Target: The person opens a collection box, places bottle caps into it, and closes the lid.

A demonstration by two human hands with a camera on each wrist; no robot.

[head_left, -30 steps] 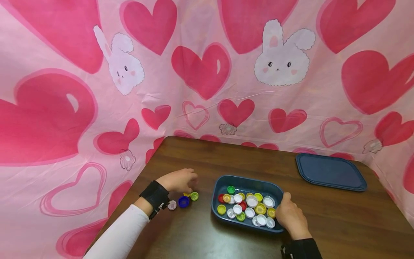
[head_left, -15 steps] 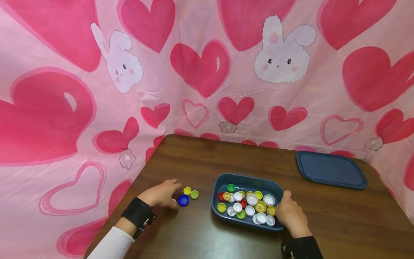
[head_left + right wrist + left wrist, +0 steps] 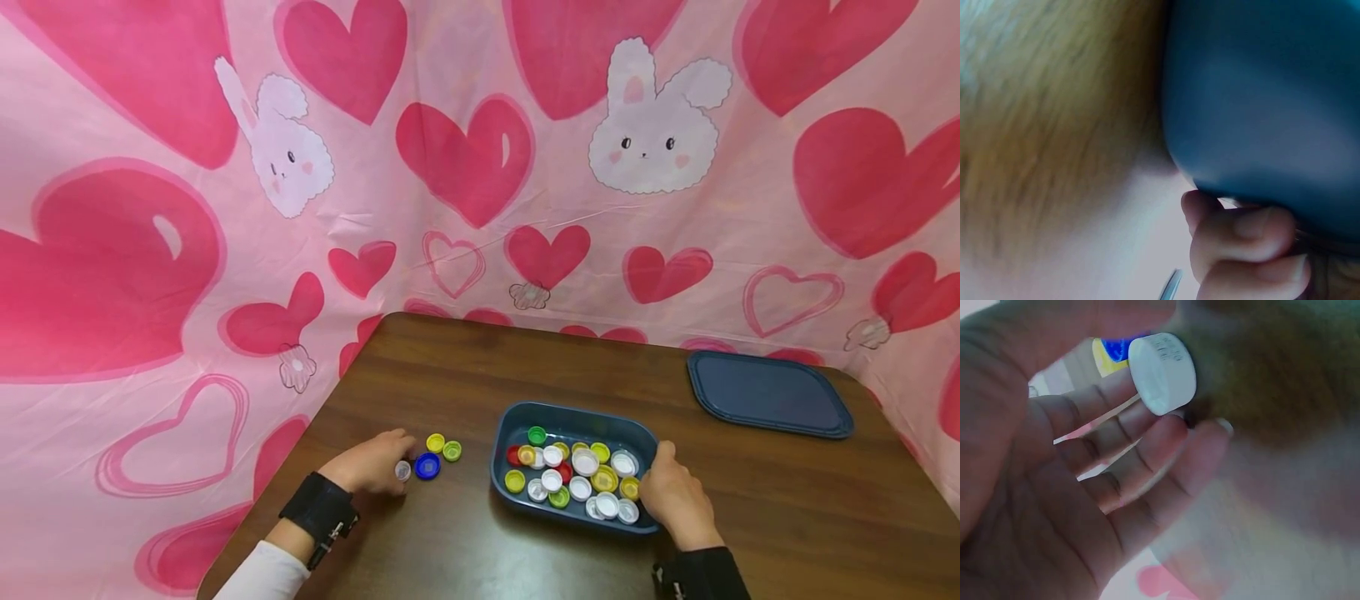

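Note:
Bottle caps lie left on the table: a yellow cap (image 3: 436, 443), a light green cap (image 3: 452, 451), a blue cap (image 3: 427, 466) and a white cap (image 3: 402, 472). My left hand (image 3: 372, 464) is beside the white cap, its fingers and thumb spread loosely around it. In the left wrist view the white cap (image 3: 1163, 374) stands out near the fingertips, with a gap below the thumb. My right hand (image 3: 677, 497) grips the right end of a dark blue plastic tub (image 3: 517, 508); in the right wrist view its fingers (image 3: 1254, 231) curl at the tub's edge. Several mixed caps (image 3: 585, 463) lie inside.
A flat dark blue tray (image 3: 768, 393) lies at the back right of the brown wooden table (image 3: 480, 358). Behind it hangs a pink cloth (image 3: 555, 183) with hearts and rabbits.
My left hand has moved from the yellow cap, toward the front left, to the white cap. The yellow cap now shows uncovered. My right hand stays on the tub.

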